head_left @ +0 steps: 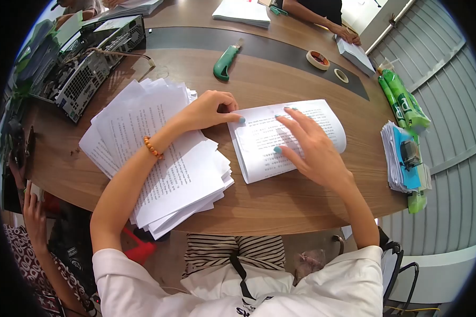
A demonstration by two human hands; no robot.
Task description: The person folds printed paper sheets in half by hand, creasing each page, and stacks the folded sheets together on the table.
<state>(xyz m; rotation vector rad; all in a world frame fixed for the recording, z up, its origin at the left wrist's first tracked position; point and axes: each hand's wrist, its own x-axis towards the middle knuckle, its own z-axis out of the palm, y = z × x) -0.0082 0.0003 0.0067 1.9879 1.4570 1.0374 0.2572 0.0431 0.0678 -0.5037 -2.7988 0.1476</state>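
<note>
Folded printed paper (301, 119) lies on the table, its right side curving over in a loose bend. My left hand (217, 108) is at its upper left corner, fingers curled in and the thumb tip pressing the paper's edge. Across the page rests my right hand (314, 150), its fingers spread and fingertips on the print. Under my left forearm is a fanned, uneven stack of printed sheets (180, 174). A green-handled cutter (227, 62) lies beyond my left hand.
An opened computer case (98, 66) stands at the left. Tape rolls (318, 59) lie farther back. At the right edge are clipped papers (392, 158) and green packs (404, 100). Across the table another person's hands (349, 36) touch a paper stack (356, 54). Another person's hand (34, 219) shows at lower left.
</note>
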